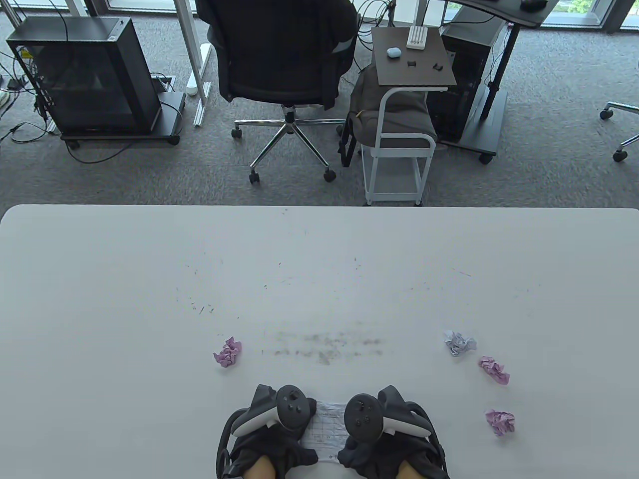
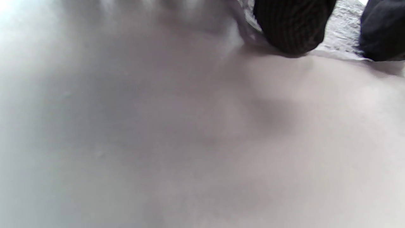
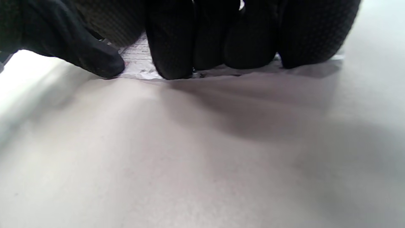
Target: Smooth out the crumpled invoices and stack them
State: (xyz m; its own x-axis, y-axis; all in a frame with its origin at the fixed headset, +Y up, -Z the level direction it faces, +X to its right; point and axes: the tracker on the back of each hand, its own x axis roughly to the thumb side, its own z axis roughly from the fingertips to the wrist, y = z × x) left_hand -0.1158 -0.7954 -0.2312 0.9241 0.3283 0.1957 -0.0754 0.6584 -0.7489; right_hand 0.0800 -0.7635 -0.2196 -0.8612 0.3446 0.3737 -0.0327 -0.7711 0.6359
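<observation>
A white printed invoice (image 1: 327, 426) lies partly flattened on the table's near edge, between my two hands. My left hand (image 1: 277, 446) presses on its left side and my right hand (image 1: 370, 446) on its right; the trackers hide most of the fingers from above. In the right wrist view the fingers (image 3: 208, 38) and thumb stand side by side with their tips down on the wrinkled invoice (image 3: 136, 60). The left wrist view shows one fingertip (image 2: 291, 28) on the invoice's (image 2: 343, 31) edge. Crumpled balls lie apart: a pink one (image 1: 228, 352) at left, and a white one (image 1: 459, 343) and two pink ones (image 1: 494, 369) (image 1: 500, 421) at right.
The white table (image 1: 319, 259) carries grey smudges (image 1: 329, 345) in front of the hands. Beyond its far edge stand an office chair (image 1: 284, 75), a small rolling side table (image 1: 404, 100) and a black computer case (image 1: 90, 75) on the carpet.
</observation>
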